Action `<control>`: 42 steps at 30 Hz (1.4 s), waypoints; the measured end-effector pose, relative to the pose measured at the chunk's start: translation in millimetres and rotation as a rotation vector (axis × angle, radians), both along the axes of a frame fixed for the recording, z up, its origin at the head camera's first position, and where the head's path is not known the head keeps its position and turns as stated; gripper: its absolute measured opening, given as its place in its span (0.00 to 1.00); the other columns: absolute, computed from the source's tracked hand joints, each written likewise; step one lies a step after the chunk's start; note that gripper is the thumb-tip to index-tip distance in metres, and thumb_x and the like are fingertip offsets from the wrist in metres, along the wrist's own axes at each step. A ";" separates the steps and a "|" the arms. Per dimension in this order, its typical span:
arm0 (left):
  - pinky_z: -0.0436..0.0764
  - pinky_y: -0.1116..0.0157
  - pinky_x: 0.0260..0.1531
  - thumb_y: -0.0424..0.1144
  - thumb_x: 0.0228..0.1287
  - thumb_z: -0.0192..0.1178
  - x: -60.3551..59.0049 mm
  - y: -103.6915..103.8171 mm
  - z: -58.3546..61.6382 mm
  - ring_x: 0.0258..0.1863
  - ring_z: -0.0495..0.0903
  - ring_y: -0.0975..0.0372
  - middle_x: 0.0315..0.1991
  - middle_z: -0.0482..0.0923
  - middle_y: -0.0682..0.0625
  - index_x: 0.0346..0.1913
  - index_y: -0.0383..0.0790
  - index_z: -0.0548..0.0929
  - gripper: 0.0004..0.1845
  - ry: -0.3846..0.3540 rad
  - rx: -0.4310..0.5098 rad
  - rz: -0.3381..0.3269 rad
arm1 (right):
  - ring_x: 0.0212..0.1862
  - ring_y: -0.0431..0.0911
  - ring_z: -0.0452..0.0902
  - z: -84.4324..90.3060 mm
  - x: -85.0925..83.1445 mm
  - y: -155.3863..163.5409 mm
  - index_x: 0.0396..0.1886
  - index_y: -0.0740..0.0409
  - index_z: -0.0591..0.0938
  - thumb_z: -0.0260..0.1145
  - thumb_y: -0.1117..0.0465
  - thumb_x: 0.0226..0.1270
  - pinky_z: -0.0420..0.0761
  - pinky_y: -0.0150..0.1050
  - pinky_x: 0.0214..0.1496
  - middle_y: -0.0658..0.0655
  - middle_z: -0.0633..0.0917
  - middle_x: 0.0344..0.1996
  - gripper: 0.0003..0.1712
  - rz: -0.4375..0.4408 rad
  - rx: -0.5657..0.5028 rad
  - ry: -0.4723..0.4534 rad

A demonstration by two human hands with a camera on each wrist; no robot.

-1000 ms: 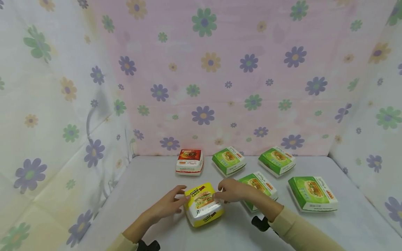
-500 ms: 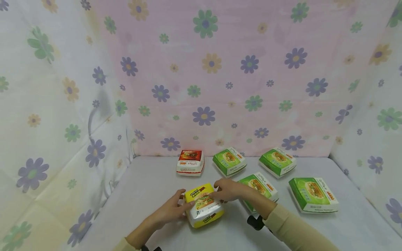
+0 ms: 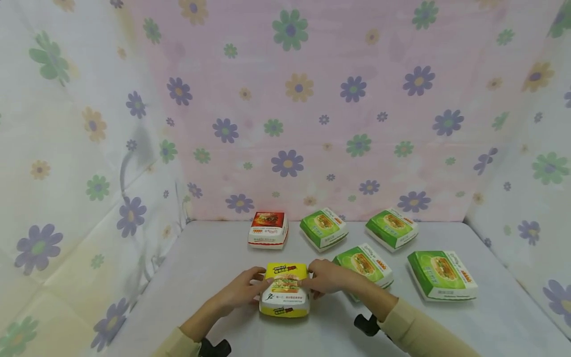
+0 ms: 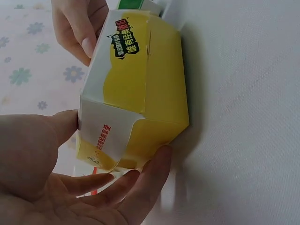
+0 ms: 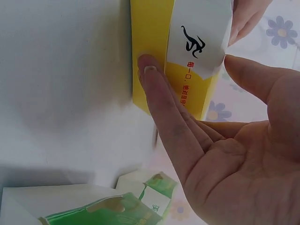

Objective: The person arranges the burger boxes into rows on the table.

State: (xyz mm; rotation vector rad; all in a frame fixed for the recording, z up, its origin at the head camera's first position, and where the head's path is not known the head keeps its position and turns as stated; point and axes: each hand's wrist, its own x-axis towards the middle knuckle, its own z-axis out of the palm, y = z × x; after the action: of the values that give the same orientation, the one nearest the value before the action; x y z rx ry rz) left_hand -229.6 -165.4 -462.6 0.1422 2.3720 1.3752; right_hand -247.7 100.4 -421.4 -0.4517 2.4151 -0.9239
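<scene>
Between hands [image 3: 285,287]: yellow burger box [image 3: 285,296], fingers touching both sides

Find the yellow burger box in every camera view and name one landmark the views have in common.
Head: the yellow burger box sits low and centre on the table, between both hands.
Left wrist: it fills the middle, standing on end in the picture.
Right wrist: it is at the top centre.
Shared landmark: the nearest green box, seen at the top edge and at the bottom.
</scene>
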 end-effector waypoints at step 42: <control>0.87 0.55 0.43 0.54 0.77 0.56 -19.0 -51.5 7.2 0.54 0.80 0.51 0.70 0.67 0.33 0.77 0.30 0.62 0.38 0.012 0.029 -0.054 | 0.37 0.48 0.80 -2.1 -15.8 -48.7 0.51 0.67 0.80 0.68 0.51 0.72 0.78 0.40 0.39 0.55 0.84 0.34 0.23 -0.042 -0.100 -0.019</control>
State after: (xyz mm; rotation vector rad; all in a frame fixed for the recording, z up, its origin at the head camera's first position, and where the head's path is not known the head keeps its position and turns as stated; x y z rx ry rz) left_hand -248.6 -216.9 -455.5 0.2214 2.3417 1.3873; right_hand -263.4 51.7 -423.6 -0.4271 2.3773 -1.0657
